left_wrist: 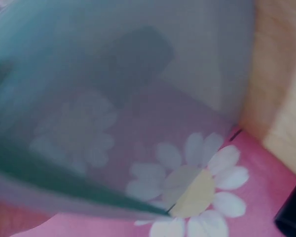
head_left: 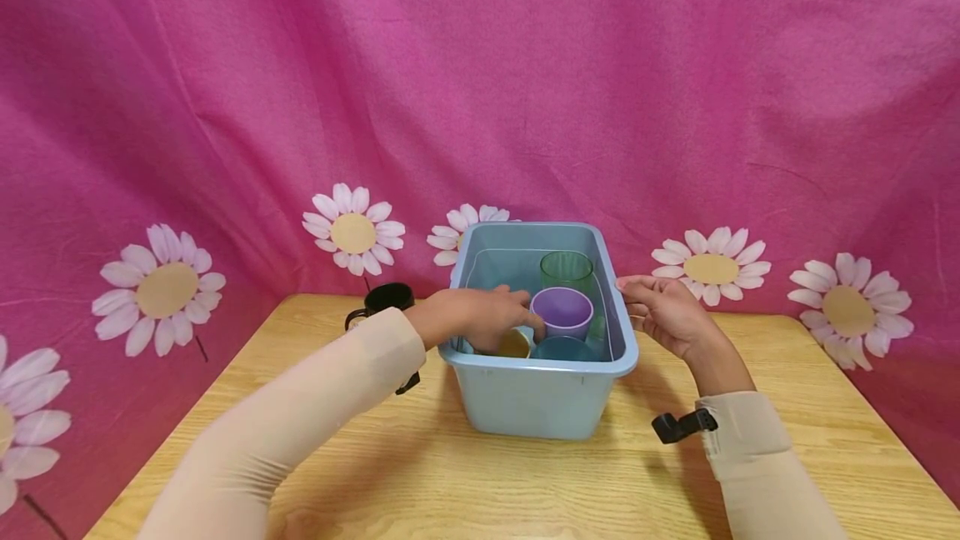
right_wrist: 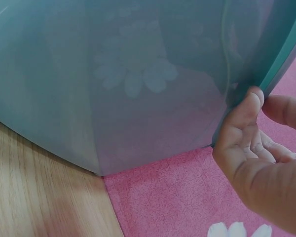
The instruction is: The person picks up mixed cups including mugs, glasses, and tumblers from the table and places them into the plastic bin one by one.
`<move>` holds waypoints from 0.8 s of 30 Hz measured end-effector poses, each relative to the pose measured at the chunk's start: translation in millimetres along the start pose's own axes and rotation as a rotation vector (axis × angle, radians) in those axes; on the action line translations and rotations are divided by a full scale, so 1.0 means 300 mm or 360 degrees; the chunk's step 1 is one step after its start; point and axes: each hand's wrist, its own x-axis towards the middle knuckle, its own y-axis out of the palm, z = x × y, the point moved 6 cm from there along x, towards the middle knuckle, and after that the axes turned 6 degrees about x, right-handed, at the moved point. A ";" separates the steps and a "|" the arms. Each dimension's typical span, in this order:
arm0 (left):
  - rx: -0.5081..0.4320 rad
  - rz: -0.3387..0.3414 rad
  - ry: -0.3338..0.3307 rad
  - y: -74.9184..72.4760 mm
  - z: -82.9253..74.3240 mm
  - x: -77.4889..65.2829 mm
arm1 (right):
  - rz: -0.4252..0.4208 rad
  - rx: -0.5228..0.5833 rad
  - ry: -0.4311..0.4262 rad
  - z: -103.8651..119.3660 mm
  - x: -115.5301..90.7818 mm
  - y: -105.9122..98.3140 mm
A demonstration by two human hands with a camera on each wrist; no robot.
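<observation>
A light blue plastic bin [head_left: 536, 398] stands on the table. My left hand [head_left: 487, 319] reaches over its left side, fingers bent down around a yellow cup [head_left: 515, 345]; their tips are partly hidden. A purple cup [head_left: 562, 307] sits beside those fingertips, with a green clear glass [head_left: 567, 269] behind it and a blue round vessel [head_left: 566, 349] in front. On the right side, my right hand [head_left: 667, 311] pinches the bin's rim between thumb and fingers, seen closely in the right wrist view, where the hand [right_wrist: 266, 153] is at the rim's edge.
A black mug [head_left: 388, 297] stands on the wooden table [head_left: 480, 490], left of the bin and behind my left forearm. A pink cloth with white flowers [head_left: 480, 107] hangs behind the table and along both sides. A black strap mount [head_left: 682, 425] is on my right wrist.
</observation>
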 end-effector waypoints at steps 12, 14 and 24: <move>0.0075 -0.0182 0.0026 -0.129 0.035 -0.072 | -0.0011 -0.0003 -0.0002 0.004 -0.003 -0.006; 0.0055 -0.0215 0.0012 -0.148 0.052 -0.088 | -0.0015 -0.0004 0.0001 0.004 -0.004 -0.008; -0.0151 -0.0335 -0.0148 -0.199 0.182 -0.180 | -0.0010 0.0002 -0.0007 -0.005 0.001 -0.001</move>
